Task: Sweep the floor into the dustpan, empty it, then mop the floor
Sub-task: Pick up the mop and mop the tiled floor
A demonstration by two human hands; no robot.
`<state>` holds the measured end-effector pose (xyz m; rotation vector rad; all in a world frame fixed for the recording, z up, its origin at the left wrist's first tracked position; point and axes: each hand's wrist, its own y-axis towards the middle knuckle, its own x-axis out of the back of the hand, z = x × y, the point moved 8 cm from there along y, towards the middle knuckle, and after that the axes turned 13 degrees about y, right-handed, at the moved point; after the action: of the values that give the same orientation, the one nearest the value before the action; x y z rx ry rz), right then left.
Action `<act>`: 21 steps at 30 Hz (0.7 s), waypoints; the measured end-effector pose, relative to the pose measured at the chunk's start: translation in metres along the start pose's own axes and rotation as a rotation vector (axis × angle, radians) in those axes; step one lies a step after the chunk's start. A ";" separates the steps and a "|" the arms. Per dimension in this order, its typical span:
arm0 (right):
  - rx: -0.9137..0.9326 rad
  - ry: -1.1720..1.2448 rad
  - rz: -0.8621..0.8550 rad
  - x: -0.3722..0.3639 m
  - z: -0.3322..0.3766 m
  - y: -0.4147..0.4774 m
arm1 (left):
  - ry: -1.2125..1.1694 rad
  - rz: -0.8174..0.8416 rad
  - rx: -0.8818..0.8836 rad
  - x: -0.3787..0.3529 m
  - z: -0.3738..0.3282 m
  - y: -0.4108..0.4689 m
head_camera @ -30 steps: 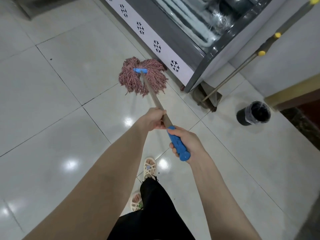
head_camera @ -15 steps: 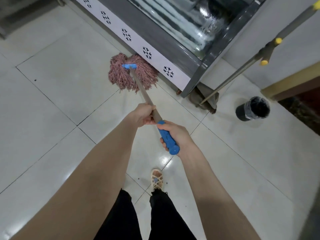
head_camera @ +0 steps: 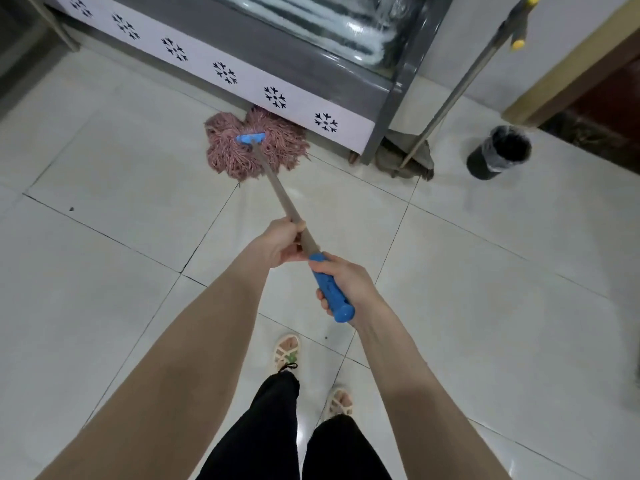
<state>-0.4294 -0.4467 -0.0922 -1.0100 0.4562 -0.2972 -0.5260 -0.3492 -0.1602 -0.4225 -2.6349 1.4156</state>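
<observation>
A pink string mop head with a blue clamp lies spread on the white tiled floor, touching the base of a display freezer. Its metal pole runs back toward me. My left hand grips the bare pole. Just behind it my right hand grips the blue handle end. A broom and dustpan lean by the freezer's right corner.
A small black bin with a clear liner stands on the floor at the right. A brown door frame fills the upper right. My sandalled feet are below the hands. A dark speck sits on a tile at the left.
The mop head has slid rightward along the freezer base, closer to its right corner. My feet have stepped forward. Both hands keep the same hold on the mop.
</observation>
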 end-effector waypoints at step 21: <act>0.005 0.045 -0.199 0.265 -0.229 -0.241 | 0.213 0.219 -0.008 -0.248 0.260 -0.198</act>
<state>-0.3203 -0.8549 -0.0476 -1.0468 0.3959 -0.4998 -0.3873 -0.7347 -0.1339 -0.8363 -2.4851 1.3317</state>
